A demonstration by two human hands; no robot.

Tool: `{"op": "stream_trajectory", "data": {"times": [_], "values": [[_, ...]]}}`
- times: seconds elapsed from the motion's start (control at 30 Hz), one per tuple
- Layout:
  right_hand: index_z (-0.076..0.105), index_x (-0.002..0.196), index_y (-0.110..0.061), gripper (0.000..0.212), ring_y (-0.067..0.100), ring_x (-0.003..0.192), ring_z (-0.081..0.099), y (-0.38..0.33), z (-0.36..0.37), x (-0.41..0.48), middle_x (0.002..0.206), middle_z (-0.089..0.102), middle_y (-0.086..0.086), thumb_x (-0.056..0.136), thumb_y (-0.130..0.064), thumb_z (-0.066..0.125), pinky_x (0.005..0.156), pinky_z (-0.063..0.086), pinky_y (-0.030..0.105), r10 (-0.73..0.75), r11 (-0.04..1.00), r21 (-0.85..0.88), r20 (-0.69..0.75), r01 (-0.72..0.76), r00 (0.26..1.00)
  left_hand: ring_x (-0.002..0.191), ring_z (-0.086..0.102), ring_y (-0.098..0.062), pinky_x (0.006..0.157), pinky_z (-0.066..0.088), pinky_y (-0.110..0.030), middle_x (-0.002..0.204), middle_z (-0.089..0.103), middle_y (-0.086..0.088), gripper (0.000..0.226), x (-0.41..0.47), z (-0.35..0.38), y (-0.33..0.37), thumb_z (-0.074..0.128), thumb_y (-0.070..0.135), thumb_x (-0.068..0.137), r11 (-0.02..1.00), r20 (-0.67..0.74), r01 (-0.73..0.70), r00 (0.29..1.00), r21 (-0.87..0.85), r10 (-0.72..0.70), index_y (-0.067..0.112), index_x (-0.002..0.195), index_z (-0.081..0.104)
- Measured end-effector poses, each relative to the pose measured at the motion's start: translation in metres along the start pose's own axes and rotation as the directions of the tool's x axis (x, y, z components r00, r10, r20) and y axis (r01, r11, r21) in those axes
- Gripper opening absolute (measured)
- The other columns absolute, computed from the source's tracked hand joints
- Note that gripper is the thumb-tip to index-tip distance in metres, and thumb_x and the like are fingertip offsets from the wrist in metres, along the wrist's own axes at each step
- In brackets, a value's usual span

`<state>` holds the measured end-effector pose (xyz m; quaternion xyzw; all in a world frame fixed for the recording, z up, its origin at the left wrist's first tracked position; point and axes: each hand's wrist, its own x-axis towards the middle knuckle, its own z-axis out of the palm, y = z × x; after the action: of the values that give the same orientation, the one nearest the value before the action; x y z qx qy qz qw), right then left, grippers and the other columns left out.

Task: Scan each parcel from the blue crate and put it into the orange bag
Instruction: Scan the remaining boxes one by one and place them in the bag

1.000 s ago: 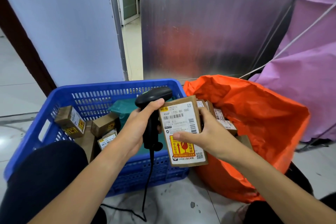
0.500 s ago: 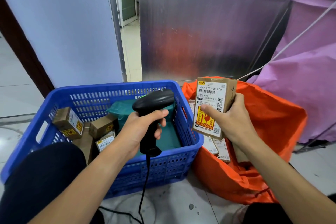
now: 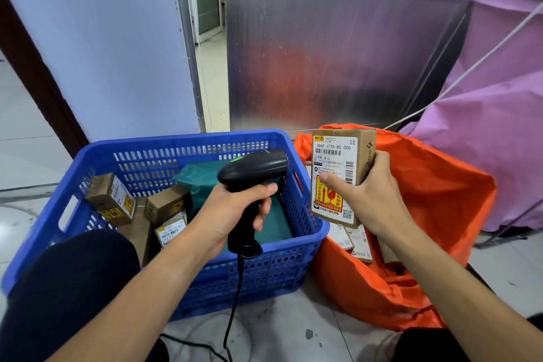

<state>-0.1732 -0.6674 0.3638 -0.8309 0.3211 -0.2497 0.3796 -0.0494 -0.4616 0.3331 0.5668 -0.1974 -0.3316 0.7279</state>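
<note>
Held upright right of centre, above the open mouth of the orange bag: a small rectangular cardboard parcel, matte brown, with a white printed label with barcodes facing the camera. Yellow-and-red fragile sticker on the lower half, black scrawl on the side face. Gripped by the right hand, thumb pressed flat across the label, fingers curled round the back edge.

Just left of it, apart from the parcel, a black pistol-shaped barcode scanner of smooth plastic, green spot on top, head aimed rightward. Clasped round the handle by the left hand, fingers wrapped tight. Trailing from the handle's base, a thin black cable down to the pale tiled floor.

Behind and below the scanner, the blue crate: rigid plastic, slotted lattice walls, rounded rim. Inside at left, several small cardboard boxes with yellow stickers; at the back and middle, a crumpled teal plastic mailer.

At right, the bag itself: thin crinkled sheet, slumped open on the floor against the crate's right wall. Inside it, below the held parcel, more labelled packets.

Further out: a brushed steel door panel at upper centre, purple cloth at far right, a dark-clad knee at lower left.
</note>
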Motion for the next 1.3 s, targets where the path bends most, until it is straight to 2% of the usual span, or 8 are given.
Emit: {"op": "stream_trajectory", "data": {"times": [0.2,0.47,0.73,0.87,0.97,1.13,1.2,1.3], "values": [[0.040,0.123,-0.025,0.073,0.015,0.097,0.070,0.002,0.001,0.000,0.107,0.064,-0.014,0.074,-0.054,0.086,0.080,0.062,0.048,0.008,1.000,-0.025,0.013,-0.008,1.000,0.047,0.043,-0.023,0.053,0.043,-0.034,0.063,0.053,-0.010,0.009,0.000,0.001,0.000,0.075,0.014,0.092,1.000,0.019,-0.004,1.000,0.023,0.003,0.013,0.084,0.072],[0.040,0.122,-0.025,0.074,0.017,0.100,0.069,0.002,0.001,0.000,0.108,0.065,-0.013,0.072,-0.056,0.086,0.084,0.060,0.050,0.008,1.000,-0.027,0.011,-0.008,1.000,0.046,0.043,-0.021,0.052,0.044,-0.033,0.063,0.051,-0.009,0.014,-0.002,0.002,0.001,0.076,0.015,0.090,1.000,0.035,0.000,0.999,0.017,-0.001,0.020,0.077,0.074],[0.040,0.122,-0.024,0.072,0.015,0.099,0.070,0.000,-0.001,-0.002,0.109,0.066,-0.012,0.075,-0.052,0.086,0.082,0.062,0.047,0.015,1.000,0.009,0.026,-0.016,1.000,0.047,0.044,-0.022,0.054,0.044,-0.034,0.064,0.054,-0.010,0.005,-0.002,0.002,0.001,0.076,0.015,0.091,1.000,0.024,-0.003,1.000,0.027,0.003,0.013,0.089,0.073],[0.041,0.121,-0.024,0.071,0.015,0.100,0.069,-0.001,-0.002,-0.002,0.109,0.066,-0.012,0.075,-0.052,0.087,0.082,0.062,0.047,0.025,0.999,0.034,0.034,-0.026,0.999,0.048,0.045,-0.023,0.054,0.043,-0.033,0.066,0.056,-0.011,0.026,-0.004,0.002,0.002,0.079,0.021,0.083,1.000,0.027,-0.007,1.000,0.028,0.007,0.005,0.102,0.071],[0.040,0.122,-0.024,0.067,0.013,0.100,0.069,-0.002,-0.005,-0.002,0.109,0.065,-0.014,0.078,-0.049,0.086,0.082,0.062,0.044,0.036,0.996,0.081,0.047,-0.039,0.998,0.048,0.045,-0.024,0.055,0.043,-0.034,0.066,0.056,-0.011,0.024,-0.004,0.002,0.003,0.080,0.023,0.080,0.999,0.026,0.006,1.000,0.033,-0.006,0.008,0.095,0.071],[0.038,0.132,-0.026,0.067,0.011,0.099,0.073,0.004,-0.019,0.007,0.116,0.068,-0.012,0.085,-0.042,0.082,0.085,0.063,0.041,0.100,0.970,0.201,0.177,-0.135,0.979,0.045,0.043,-0.021,0.052,0.041,-0.032,0.065,0.054,-0.011,0.022,-0.004,0.005,0.003,0.076,0.021,0.079,0.999,0.003,0.011,1.000,0.041,-0.012,0.006,0.090,0.064],[0.044,0.138,-0.024,0.067,0.011,0.097,0.075,0.010,-0.027,0.016,0.117,0.072,-0.009,0.085,-0.038,0.083,0.087,0.063,0.041,0.121,0.945,0.283,0.163,-0.164,0.979,0.042,0.042,-0.019,0.047,0.041,-0.029,0.064,0.053,-0.011,0.020,-0.003,0.008,0.005,0.072,0.019,0.079,1.000,-0.015,-0.001,1.000,0.022,0.001,0.004,0.085,0.061],[0.062,0.133,-0.020,0.045,0.017,0.093,0.078,0.014,-0.043,0.025,0.108,0.079,-0.001,0.093,-0.037,0.075,0.089,0.062,0.044,0.169,0.870,0.428,0.209,-0.245,0.963,0.042,0.043,-0.019,0.045,0.043,-0.026,0.064,0.053,-0.013,0.018,-0.002,0.014,0.006,0.070,0.016,0.080,1.000,-0.039,0.001,0.999,0.025,0.000,0.002,0.084,0.061]]}}
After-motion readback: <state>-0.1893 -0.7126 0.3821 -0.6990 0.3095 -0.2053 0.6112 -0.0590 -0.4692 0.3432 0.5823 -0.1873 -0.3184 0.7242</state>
